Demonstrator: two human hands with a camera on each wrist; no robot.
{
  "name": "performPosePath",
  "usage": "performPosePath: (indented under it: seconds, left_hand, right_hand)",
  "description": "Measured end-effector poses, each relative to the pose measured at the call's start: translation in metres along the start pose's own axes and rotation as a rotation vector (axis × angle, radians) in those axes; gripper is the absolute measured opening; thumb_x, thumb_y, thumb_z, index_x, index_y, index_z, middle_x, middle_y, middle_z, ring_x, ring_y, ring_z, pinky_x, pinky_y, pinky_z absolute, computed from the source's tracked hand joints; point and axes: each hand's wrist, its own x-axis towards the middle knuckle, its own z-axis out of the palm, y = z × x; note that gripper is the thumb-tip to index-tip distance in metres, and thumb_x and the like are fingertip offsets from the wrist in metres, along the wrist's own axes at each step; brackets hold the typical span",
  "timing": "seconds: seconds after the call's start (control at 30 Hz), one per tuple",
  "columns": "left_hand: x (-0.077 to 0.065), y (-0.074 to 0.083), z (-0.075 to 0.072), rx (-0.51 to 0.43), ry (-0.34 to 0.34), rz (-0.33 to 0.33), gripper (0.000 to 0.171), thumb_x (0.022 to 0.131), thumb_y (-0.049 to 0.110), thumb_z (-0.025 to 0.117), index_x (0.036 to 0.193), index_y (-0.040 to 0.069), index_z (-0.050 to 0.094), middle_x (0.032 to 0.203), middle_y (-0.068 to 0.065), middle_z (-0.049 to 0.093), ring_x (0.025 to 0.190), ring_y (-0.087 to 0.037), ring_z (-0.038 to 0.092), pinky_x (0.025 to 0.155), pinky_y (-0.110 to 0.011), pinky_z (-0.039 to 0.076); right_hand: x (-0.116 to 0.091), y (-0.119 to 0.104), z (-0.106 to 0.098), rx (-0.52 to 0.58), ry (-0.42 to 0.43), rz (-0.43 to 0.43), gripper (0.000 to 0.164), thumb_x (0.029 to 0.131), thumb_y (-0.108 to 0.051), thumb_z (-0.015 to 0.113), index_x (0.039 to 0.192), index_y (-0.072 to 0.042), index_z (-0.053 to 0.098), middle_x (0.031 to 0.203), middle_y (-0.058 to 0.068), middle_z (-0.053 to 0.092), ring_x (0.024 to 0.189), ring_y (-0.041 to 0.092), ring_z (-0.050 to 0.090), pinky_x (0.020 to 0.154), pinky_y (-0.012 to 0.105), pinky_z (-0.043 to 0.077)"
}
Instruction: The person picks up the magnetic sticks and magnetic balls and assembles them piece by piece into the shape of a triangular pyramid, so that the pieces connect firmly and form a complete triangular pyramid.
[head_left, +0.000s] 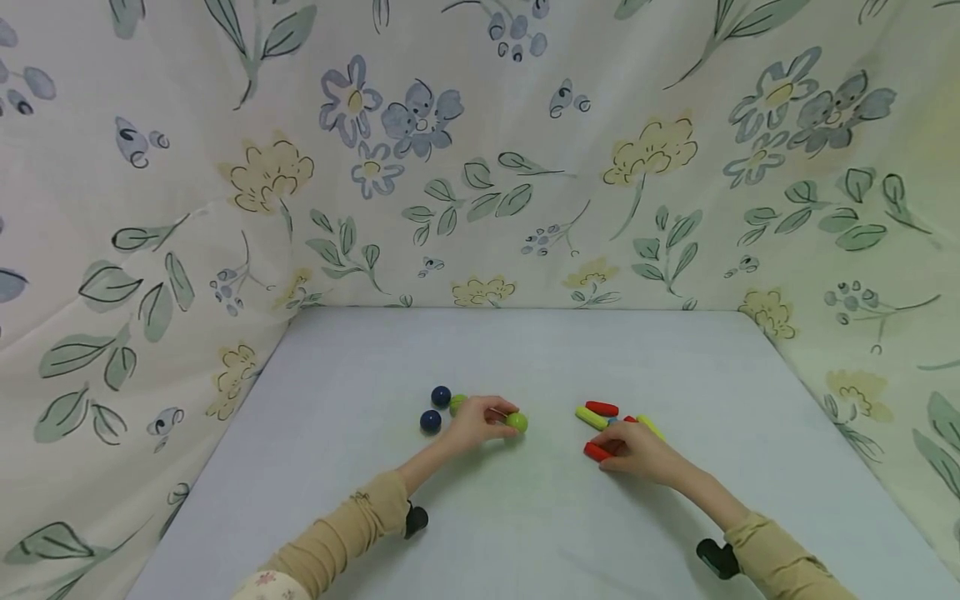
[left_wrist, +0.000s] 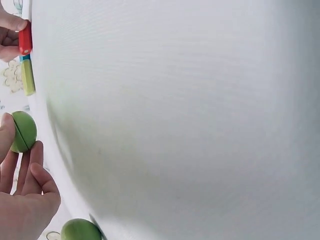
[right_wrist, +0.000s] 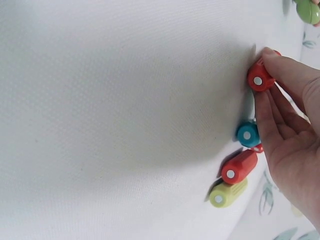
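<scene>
My left hand point(head_left: 477, 423) pinches a green ball point(head_left: 517, 423) between thumb and fingertips. A thin seam line runs across that ball in the left wrist view. Just behind this hand sits a second green ball point(head_left: 457, 405), partly hidden by it, beside two dark blue balls point(head_left: 441, 396). My right hand point(head_left: 640, 452) holds a short, stubby red stick point(right_wrist: 261, 75) with a white dot in its end, between thumb and fingers. Around that hand lie more such sticks: a red one point(head_left: 602, 408), a yellow-green one point(head_left: 592, 418) and a blue one point(right_wrist: 247, 134), some partly covered by the hand.
Both hands work over a white table point(head_left: 480, 350). Floral cloth point(head_left: 480, 167) hangs behind it and along both sides. A black strap piece point(head_left: 416, 521) shows at the left sleeve, and a dark device point(head_left: 717, 559) at the right one.
</scene>
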Motion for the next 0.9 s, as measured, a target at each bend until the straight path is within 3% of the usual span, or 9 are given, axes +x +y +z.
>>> performPosePath:
  seconds: [0.43, 0.9]
  left_hand:
    - [-0.0035, -0.007, 0.0084, 0.047, -0.001, -0.009, 0.034, 0.075, 0.007, 0.079, 0.106, -0.001, 0.067, 0.104, -0.016, 0.07, 0.092, -0.026, 0.068, 0.077, -0.019, 0.054]
    - [-0.0053, -0.006, 0.0055, 0.066, -0.034, 0.011, 0.031, 0.076, 0.007, 0.078, 0.104, 0.001, 0.068, 0.103, -0.013, 0.07, 0.091, -0.023, 0.068, 0.075, -0.018, 0.053]
  right_hand:
    - [0.0, 0.0, -0.0006, 0.005, -0.008, 0.014, 0.03, 0.079, -0.013, 0.076, 0.106, -0.003, 0.068, 0.099, 0.004, 0.068, 0.082, 0.009, 0.06, 0.072, 0.018, 0.052]
    - [0.0006, 0.0023, 0.0003, 0.011, -0.004, 0.01, 0.031, 0.078, -0.012, 0.076, 0.106, -0.001, 0.068, 0.098, 0.004, 0.068, 0.083, 0.009, 0.061, 0.072, 0.018, 0.052]
